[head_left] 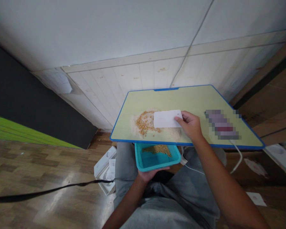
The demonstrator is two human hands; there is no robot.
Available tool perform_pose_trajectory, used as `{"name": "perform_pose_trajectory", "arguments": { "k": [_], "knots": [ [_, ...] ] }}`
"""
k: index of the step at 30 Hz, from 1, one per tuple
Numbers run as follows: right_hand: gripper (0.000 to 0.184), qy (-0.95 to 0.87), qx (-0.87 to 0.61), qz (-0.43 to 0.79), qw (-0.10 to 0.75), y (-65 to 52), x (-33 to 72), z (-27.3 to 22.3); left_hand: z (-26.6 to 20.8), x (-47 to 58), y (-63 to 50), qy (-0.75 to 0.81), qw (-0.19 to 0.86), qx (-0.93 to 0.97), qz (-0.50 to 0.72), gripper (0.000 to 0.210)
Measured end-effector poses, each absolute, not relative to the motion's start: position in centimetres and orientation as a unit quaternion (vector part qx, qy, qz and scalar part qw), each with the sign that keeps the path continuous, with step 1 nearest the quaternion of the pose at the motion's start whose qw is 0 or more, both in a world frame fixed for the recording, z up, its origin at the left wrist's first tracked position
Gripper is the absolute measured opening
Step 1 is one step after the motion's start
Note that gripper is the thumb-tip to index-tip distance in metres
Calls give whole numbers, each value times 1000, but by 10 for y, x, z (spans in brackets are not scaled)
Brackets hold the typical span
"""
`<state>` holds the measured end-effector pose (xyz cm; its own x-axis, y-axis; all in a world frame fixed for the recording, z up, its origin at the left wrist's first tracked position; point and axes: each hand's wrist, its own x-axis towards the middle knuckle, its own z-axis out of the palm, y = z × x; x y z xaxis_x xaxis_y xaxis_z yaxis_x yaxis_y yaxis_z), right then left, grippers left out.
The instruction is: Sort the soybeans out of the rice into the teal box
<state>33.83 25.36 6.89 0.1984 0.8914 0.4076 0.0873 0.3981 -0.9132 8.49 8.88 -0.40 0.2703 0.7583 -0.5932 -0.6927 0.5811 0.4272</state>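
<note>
Held from below by my left hand [149,174], a teal plastic tub [145,162] sits under the near edge of the table. A layer of yellow soybeans [159,149] lies inside it. My right hand [190,123] pinches the right end of a white card [165,119] with rounded corners, thumb on top. The card is over the right part of a pile where soybeans [141,122] and white rice grains [135,128] lie mixed on the tabletop. Part of the pile is hidden beneath the card, and more rice shows at its lower right.
The small folding table [193,98] has a blue rim. On its right lies a blurred-out phone-like object [221,124] with a white cable [238,156]. An open white box [107,168] stands on the wooden floor [54,178], left of my legs. A black strap [85,183] crosses there.
</note>
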Motion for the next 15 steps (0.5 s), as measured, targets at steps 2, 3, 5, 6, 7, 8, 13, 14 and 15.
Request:
{"name": "perform_pose_trajectory", "arguments": {
  "k": [2, 3, 5, 6, 7, 8, 13, 14, 15],
  "knots": [
    [32, -551, -455, 306, 629, 253, 338, 69, -2, 85, 89, 398, 793, 34, 459, 83],
    [31, -548, -461, 294, 633, 254, 338, 68, -2, 85, 89, 402, 791, 37, 459, 81],
    [29, -540, -470, 270, 643, 254, 340, 68, -2, 85, 90, 408, 789, 42, 457, 78],
    [29, -537, -474, 262, 647, 254, 341, 67, -3, 85, 90, 407, 789, 41, 458, 78],
    [29, -537, -476, 257, 647, 254, 341, 67, -4, 84, 90, 402, 790, 39, 460, 78],
    [29, -538, -478, 256, 646, 254, 341, 67, -5, 84, 90, 397, 792, 35, 463, 79],
    [29, -551, -463, 296, 627, 254, 340, 66, -7, 85, 91, 406, 780, 15, 476, 74],
    [29, -549, -460, 303, 628, 253, 340, 66, -6, 85, 91, 410, 777, 10, 477, 73],
    [30, -546, -459, 307, 630, 253, 340, 67, -5, 86, 91, 412, 776, 6, 477, 72]
  ]
}}
